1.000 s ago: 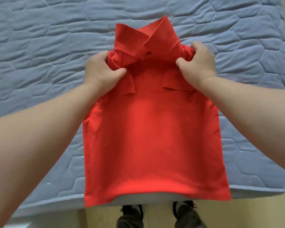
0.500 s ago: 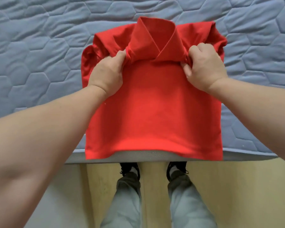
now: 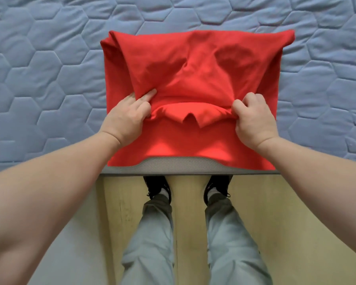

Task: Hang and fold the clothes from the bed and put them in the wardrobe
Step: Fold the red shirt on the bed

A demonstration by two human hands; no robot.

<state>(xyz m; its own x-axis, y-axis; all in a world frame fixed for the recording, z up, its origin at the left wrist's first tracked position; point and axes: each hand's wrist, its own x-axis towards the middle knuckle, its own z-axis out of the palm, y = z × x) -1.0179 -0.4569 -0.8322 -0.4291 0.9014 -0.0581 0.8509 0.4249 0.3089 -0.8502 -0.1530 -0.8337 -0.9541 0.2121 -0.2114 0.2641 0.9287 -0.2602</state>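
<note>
A red polo shirt (image 3: 193, 64) lies folded over on itself at the near edge of the bed (image 3: 39, 79). Its collar end has been brought toward me, and the collar points peek out under the fold between my hands. My left hand (image 3: 127, 118) pinches the left side of the folded-over part, index finger lying along the cloth. On the right side, my right hand (image 3: 253, 118) grips the fabric with curled fingers. The shirt's hem hangs slightly over the mattress edge.
The blue quilted bed cover surrounds the shirt on the left, right and far sides. Below the grey mattress edge (image 3: 183, 167) lies a pale wooden floor (image 3: 296, 212), with my legs and dark shoes (image 3: 156, 188) close to the bed.
Both hands have pulled the collar end of the shirt from the far side toward me, folding the top half down over the lower half. The view has tilted further downward.
</note>
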